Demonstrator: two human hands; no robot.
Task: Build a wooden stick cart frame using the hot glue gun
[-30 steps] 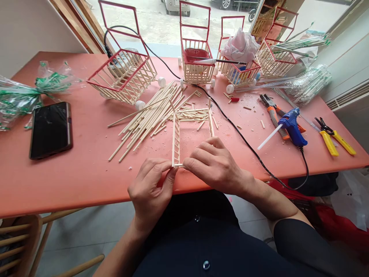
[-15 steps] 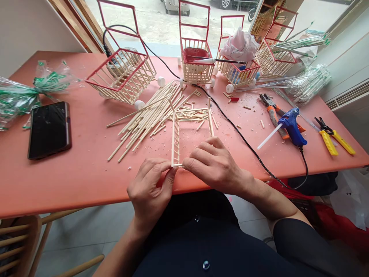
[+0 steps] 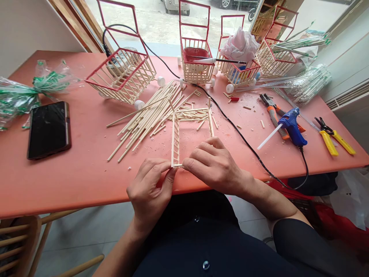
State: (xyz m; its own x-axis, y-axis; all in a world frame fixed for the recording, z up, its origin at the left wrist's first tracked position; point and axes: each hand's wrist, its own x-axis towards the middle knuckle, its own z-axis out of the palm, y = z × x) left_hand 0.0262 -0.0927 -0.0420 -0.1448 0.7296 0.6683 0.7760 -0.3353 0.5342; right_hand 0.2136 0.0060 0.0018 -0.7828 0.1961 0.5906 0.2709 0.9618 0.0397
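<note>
A narrow ladder-like frame of pale wooden sticks (image 3: pixel 175 138) lies on the pink table (image 3: pixel 86 173), pointing away from me. My left hand (image 3: pixel 151 190) pinches its near end from the left. My right hand (image 3: pixel 215 165) pinches a short stick (image 3: pixel 178 165) laid across that same end, fingertips almost meeting those of the left hand. Beyond the frame lies a loose heap of long sticks (image 3: pixel 150 115) and short cut pieces (image 3: pixel 193 113).
Several stick carts with red frames (image 3: pixel 121 71) (image 3: pixel 196 57) (image 3: pixel 239 65) (image 3: pixel 273 54) stand at the back. A blue glue gun (image 3: pixel 291 125), its black cable (image 3: pixel 236 130), orange pliers (image 3: pixel 272 111) and yellow cutters (image 3: pixel 334 138) lie right. A black phone (image 3: pixel 49 129) and plastic bags (image 3: pixel 23 92) lie left.
</note>
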